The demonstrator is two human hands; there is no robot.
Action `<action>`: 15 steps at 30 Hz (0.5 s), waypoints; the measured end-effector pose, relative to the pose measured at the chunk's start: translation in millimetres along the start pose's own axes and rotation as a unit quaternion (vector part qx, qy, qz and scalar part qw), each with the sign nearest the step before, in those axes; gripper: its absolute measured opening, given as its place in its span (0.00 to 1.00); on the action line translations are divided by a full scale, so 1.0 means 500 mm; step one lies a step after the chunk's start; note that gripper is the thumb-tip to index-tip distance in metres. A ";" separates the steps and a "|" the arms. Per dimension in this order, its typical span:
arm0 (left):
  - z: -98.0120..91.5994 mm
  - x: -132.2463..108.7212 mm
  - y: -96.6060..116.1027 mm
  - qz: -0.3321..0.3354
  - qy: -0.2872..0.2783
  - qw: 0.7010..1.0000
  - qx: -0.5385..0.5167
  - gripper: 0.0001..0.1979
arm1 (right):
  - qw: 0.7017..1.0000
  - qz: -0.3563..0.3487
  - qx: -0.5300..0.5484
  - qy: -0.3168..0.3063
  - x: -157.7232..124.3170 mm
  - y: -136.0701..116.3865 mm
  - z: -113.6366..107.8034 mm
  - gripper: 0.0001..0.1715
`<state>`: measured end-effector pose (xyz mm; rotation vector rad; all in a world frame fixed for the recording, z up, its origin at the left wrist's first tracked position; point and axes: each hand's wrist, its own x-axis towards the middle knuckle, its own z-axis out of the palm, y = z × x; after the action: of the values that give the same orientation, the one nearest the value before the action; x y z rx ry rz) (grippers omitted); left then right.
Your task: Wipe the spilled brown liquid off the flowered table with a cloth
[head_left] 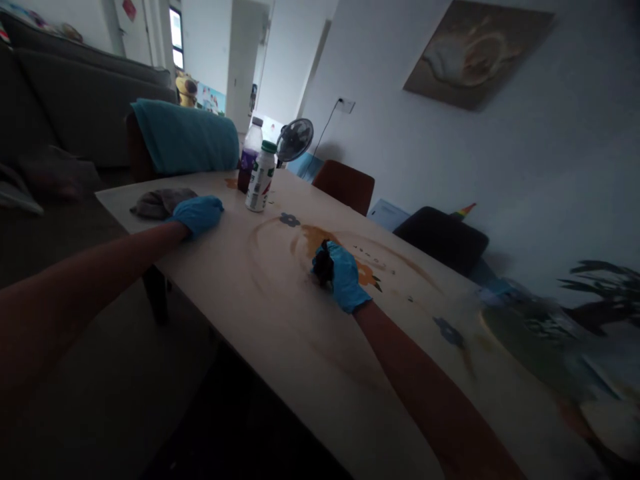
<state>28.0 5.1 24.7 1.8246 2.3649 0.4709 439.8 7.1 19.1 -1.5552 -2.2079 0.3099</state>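
My left hand [197,216], in a blue glove, rests on the tabletop [240,293] near its left end. Its fingers seem to lie on the surface, partly hidden by the back of the hand. Just behind that wrist is a crumpled grey cloth [161,203]. My right hand [344,275], gloved in blue too, is closed around a dark, bunched-up cloth [324,263] pressed to the middle of the table. Brownish curved smears and a brown patch [316,241] surround it, among printed flowers.
A white bottle with a green cap [262,179] and a purple-labelled bottle [249,157] stand at the far end. Chairs [345,185] line the wall side, one with a teal towel [187,137]. A round green mat [525,347] and blurred items occupy the right end.
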 end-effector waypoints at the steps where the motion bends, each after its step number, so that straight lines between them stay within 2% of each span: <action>1: -0.001 -0.001 0.001 -0.002 -0.005 1.000 0.005 0.23 | 0.998 0.005 0.059 0.015 -0.012 0.008 -0.006 0.44; 4: -0.005 -0.002 0.005 -0.001 -0.014 1.000 0.014 0.25 | 0.984 0.017 0.174 0.037 -0.064 0.055 -0.034 0.41; 7: -0.006 -0.002 0.007 0.002 -0.024 0.999 0.021 0.26 | 0.990 0.009 0.142 0.002 -0.122 0.110 -0.058 0.41; 9: -0.006 -0.001 0.006 0.001 -0.028 0.999 0.025 0.26 | 0.994 -0.024 0.105 -0.019 -0.147 0.133 -0.061 0.41; 12: -0.004 -0.001 0.005 -0.004 -0.028 0.999 0.033 0.27 | 0.994 -0.087 0.053 -0.046 -0.159 0.134 -0.044 0.45; 15: -0.003 -0.002 0.005 -0.006 -0.024 0.999 0.041 0.26 | 0.992 -0.114 0.005 -0.058 -0.151 0.100 -0.021 0.44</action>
<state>30.1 4.3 26.9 1.8316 2.3963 0.3295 508.3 -46.7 -8.2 -1.2911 -2.4419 0.3488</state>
